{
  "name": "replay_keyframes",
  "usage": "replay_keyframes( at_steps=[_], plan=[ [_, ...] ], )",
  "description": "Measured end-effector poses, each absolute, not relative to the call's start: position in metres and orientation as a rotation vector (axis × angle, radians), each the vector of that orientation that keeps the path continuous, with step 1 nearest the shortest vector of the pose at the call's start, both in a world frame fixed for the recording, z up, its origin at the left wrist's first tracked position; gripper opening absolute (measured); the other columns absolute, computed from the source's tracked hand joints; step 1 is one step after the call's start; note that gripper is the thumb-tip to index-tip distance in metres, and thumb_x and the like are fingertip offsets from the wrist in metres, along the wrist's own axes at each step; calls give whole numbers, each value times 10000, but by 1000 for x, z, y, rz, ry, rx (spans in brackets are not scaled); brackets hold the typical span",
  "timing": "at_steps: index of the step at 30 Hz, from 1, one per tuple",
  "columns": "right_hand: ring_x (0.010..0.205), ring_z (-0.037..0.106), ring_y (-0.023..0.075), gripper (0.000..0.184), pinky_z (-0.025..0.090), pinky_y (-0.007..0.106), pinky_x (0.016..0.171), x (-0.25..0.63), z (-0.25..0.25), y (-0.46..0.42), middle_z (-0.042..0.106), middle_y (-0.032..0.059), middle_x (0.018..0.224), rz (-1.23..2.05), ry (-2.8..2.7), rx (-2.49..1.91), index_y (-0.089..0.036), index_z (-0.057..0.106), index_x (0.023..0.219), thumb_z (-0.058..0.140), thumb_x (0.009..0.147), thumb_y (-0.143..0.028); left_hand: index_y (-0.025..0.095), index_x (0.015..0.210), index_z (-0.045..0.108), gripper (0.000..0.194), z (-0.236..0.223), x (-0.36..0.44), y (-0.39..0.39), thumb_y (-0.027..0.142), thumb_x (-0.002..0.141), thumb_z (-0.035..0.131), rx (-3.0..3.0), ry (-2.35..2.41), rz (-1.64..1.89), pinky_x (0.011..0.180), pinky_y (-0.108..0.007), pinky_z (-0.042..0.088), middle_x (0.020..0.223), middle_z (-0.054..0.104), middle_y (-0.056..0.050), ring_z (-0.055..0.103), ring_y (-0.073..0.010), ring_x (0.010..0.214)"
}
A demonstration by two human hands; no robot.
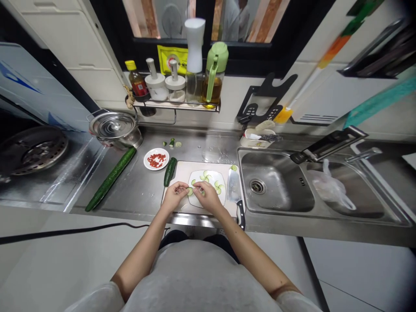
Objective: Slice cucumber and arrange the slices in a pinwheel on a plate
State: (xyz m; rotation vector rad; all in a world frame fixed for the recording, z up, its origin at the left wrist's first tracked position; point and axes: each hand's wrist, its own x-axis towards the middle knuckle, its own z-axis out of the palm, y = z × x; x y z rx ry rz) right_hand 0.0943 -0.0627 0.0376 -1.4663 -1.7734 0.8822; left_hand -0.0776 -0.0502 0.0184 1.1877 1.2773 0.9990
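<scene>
My left hand is closed in a pinch on a thin cucumber slice at the left side of a white square plate. Over the plate, the fingertips of my right hand are pinched together at the same slice. Several pale green cucumber slices lie in a curved arrangement along the plate's far and right sides. The plate rests on a light cutting board. On the board's right side lies a kitchen knife; one more slice is beyond it.
Left of the board are a cucumber piece, a small plate of chopped red bits, cucumber ends and a whole cucumber. A lidded pot stands behind. A double sink is on the right, holding a plastic bag.
</scene>
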Motion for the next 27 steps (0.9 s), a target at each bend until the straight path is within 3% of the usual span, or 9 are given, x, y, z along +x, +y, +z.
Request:
replay_keyframes(
  at_steps=[6,11,18,27],
  plan=[
    [771,548,161,106,423,306,763,90,37,-57,628,25,814,840,-1752,-1394,-202,624,814,537,859,-241,158,807,656,317,37,-68,-56,394,629,770,1082,1280,1061,601,-200,380,716,607,3,472,-76,610],
    [839,547,179,162,416,324,805,98,45,-59,639,39,866,713,-1816,-1259,-210,645,873,512,905,-296,172,934,633,437,42,-64,-62,540,704,683,695,1190,874,427,-163,213,659,588,14,408,-42,473],
    [900,545,200,197,422,349,829,105,50,-62,634,59,890,638,-1899,-1204,-220,683,921,517,915,-327,198,1026,608,460,48,-58,-58,408,651,772,476,1057,857,464,-144,314,760,635,9,509,-40,535],
    [920,541,204,230,426,351,826,109,45,-65,631,63,903,656,-1897,-1235,-223,691,931,507,918,-360,195,1036,612,509,51,-59,-59,341,588,805,528,1088,885,480,-146,315,741,629,9,505,-47,552]
  ],
)
